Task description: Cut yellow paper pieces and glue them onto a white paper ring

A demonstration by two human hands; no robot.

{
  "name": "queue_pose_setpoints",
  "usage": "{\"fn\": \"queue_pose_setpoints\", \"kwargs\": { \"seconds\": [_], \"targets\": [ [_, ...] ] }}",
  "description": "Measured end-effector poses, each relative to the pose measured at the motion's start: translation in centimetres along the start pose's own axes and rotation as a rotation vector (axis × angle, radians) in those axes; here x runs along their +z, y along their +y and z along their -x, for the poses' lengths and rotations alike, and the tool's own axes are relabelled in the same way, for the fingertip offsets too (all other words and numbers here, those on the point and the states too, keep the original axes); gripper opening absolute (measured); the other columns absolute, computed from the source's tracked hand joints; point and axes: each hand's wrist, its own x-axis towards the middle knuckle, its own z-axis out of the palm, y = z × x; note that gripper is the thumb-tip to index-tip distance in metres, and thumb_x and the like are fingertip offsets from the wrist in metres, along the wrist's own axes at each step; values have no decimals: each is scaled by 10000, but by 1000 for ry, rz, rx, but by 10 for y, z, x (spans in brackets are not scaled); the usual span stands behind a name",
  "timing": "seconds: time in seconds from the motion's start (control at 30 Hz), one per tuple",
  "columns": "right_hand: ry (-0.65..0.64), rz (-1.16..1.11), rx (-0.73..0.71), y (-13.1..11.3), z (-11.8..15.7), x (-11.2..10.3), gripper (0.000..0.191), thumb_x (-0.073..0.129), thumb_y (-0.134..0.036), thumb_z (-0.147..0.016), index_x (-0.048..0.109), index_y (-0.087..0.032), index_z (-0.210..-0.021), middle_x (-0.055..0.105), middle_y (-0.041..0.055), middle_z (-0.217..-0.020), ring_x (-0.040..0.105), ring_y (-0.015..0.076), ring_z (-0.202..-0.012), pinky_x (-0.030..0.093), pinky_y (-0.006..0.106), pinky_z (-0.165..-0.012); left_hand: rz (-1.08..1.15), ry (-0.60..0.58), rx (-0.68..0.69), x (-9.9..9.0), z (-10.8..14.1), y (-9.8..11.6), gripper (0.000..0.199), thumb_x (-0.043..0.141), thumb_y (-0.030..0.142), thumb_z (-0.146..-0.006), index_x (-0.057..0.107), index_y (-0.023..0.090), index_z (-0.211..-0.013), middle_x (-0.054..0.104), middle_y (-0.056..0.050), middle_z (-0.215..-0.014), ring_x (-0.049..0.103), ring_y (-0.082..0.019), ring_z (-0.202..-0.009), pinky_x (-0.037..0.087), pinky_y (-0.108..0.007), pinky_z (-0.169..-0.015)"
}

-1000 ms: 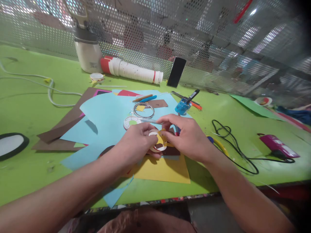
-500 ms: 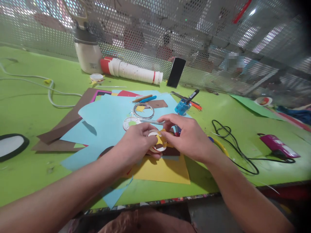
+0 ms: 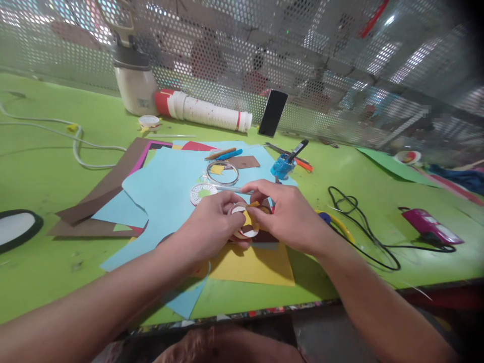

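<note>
My left hand (image 3: 209,222) is closed around a small round white paper piece (image 3: 249,233) with yellow and brown paper on its face. Its thumb presses on that face, while fingertips show below the rim. From the other side, my right hand (image 3: 287,214) pinches a small yellow paper strip (image 3: 254,204) at the upper edge of the round piece. Both hands are above a yellow paper sheet (image 3: 260,269) and some dark brown paper. Just beyond them lie a white perforated ring (image 3: 196,194) and a roll of tape (image 3: 222,173). My fingers partly hide the round piece.
Light blue paper (image 3: 166,176) and brown sheets (image 3: 102,181) cover the table's middle. Behind stand a white spray bottle (image 3: 134,83), stacked paper cups (image 3: 206,113) and a phone (image 3: 273,113). A blue jar (image 3: 283,167), black cable (image 3: 372,247) and magenta device (image 3: 431,225) are to the right.
My right fingers have shifted slightly, with the yellow strip tilted differently at the round piece's edge. The light blue paper by my left forearm has slid a little. The camera view has moved slightly.
</note>
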Motion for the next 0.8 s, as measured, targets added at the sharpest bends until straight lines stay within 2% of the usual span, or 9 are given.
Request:
{"fn": "queue_pose_setpoints", "kwargs": {
  "seconds": [0.3,0.47,0.57,0.8],
  "targets": [
    [22,10,-8,-2,0,-2,297,622,-116,-781,666,-184,-1066,716,33,-863,635,156,-756,453,266,-687,41,9,-19,0,1,-1,127,556,71,-742,533,155,-834,584,9,-625,613,-137,-559,587,-335,-612],
    [174,-70,0,-3,3,-15,259,617,-125,-787,655,-175,-1038,711,47,-955,655,175,-874,496,295,-776,101,5,-7,-3,-1,-1,145,598,123,-760,537,140,-891,641,-41,-694,630,-147,-565,565,-319,-599],
    [245,-150,24,4,5,-23,187,605,-162,-817,661,-182,-994,708,45,-942,656,183,-883,506,325,-809,132,-13,3,-4,-1,-1,171,605,136,-769,546,133,-929,666,-69,-763,645,-154,-604,559,-313,-612],
    [206,-211,113,24,4,-31,137,607,-258,-846,676,-187,-940,712,43,-915,654,187,-836,503,329,-737,159,-16,54,-5,2,0,214,623,165,-775,566,138,-979,686,-75,-822,657,-154,-637,545,-274,-581]
  ]
}}
